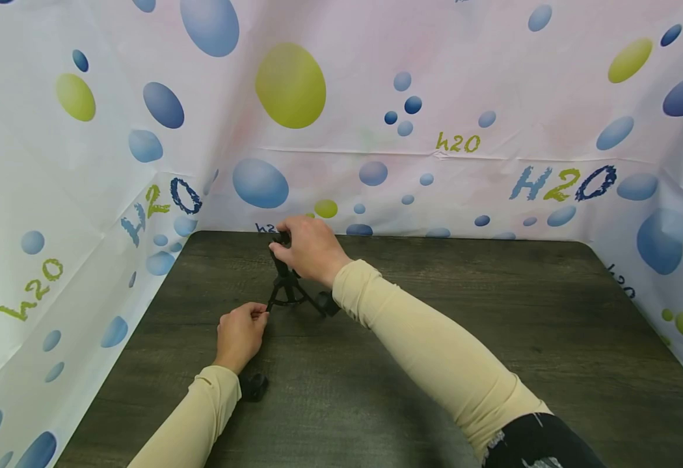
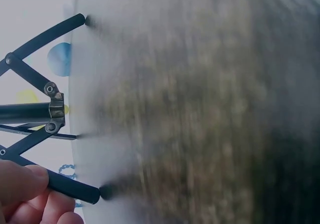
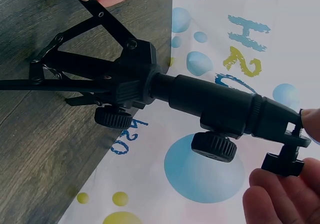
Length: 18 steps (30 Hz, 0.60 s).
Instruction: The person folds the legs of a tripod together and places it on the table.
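Observation:
A small black tripod (image 1: 287,284) stands upright on the dark wood-grain table with its legs spread. My left hand (image 1: 241,335) pinches one tripod leg (image 2: 75,188) between thumb and fingers, a little above its foot. At the top, my right hand (image 1: 312,247) holds the tripod's head, the thumb on one side and the fingers under a small black knob (image 3: 282,164). Two larger ribbed knobs stick out from the tripod's body in the right wrist view. Hinged braces join the legs to a metal collar (image 2: 57,107) on the centre post.
The dark table (image 1: 464,351) meets a white cloth backdrop (image 1: 341,39) with blue and green dots behind and at both sides. A black wrist device (image 1: 255,387) sits by the left sleeve, and another dark one (image 1: 328,303) by the right wrist.

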Tool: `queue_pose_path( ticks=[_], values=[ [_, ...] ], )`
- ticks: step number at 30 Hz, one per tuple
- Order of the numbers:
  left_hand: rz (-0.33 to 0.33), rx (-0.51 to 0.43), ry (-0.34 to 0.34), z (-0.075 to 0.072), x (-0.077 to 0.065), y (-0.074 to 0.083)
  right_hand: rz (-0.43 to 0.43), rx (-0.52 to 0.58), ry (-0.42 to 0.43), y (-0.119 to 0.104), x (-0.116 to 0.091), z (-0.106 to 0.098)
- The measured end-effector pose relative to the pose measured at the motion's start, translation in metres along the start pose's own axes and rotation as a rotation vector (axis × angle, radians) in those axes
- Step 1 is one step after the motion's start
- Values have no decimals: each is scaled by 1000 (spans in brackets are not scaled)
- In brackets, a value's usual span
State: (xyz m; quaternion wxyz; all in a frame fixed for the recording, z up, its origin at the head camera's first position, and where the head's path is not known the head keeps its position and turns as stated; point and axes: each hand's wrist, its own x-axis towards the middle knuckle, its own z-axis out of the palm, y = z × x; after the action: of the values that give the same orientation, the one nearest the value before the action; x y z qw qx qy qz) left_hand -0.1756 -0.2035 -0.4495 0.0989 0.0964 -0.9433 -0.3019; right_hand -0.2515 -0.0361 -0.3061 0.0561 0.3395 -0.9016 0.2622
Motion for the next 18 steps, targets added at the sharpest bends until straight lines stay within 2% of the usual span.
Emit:
queue_pose_path(
  ticks=[18],
  values=[
    [23,-6,49,3,-3,1,-3,-3,1,-2,0,0]
  ],
)
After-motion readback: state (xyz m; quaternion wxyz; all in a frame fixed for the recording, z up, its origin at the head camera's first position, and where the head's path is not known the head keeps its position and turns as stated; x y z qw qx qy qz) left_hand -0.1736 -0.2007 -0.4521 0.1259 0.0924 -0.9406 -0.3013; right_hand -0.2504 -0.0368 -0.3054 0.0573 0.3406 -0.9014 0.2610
